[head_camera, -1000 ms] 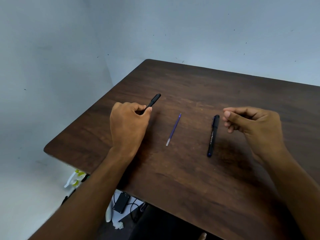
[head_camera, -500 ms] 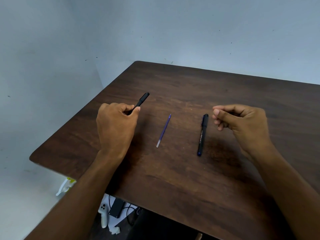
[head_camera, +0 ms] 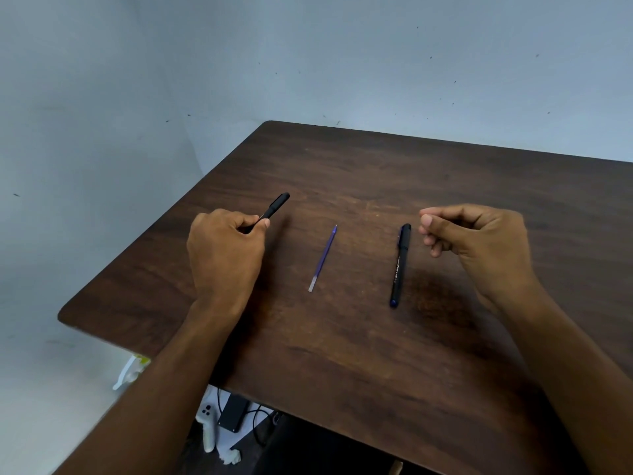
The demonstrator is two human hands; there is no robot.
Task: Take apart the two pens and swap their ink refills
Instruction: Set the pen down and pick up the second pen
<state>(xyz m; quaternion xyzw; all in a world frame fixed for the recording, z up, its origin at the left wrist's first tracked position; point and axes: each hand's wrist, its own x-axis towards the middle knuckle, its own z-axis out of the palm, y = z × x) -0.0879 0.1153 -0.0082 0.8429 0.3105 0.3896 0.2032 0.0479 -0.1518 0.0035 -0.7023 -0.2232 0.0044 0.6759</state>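
we judge one pen done: its blue refill (head_camera: 323, 258) lies loose mid-surface, our left hand (head_camera: 224, 255) pinches the black pen body (head_camera: 274, 209), our right hand (head_camera: 476, 240) curls empty beside the intact second pen (head_camera: 400, 265).

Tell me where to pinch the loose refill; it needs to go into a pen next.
Judging by its pose, pinch the refill mid-shaft from above, fingers on its two long sides. It lies flat on the table, thin, clear of both pens.
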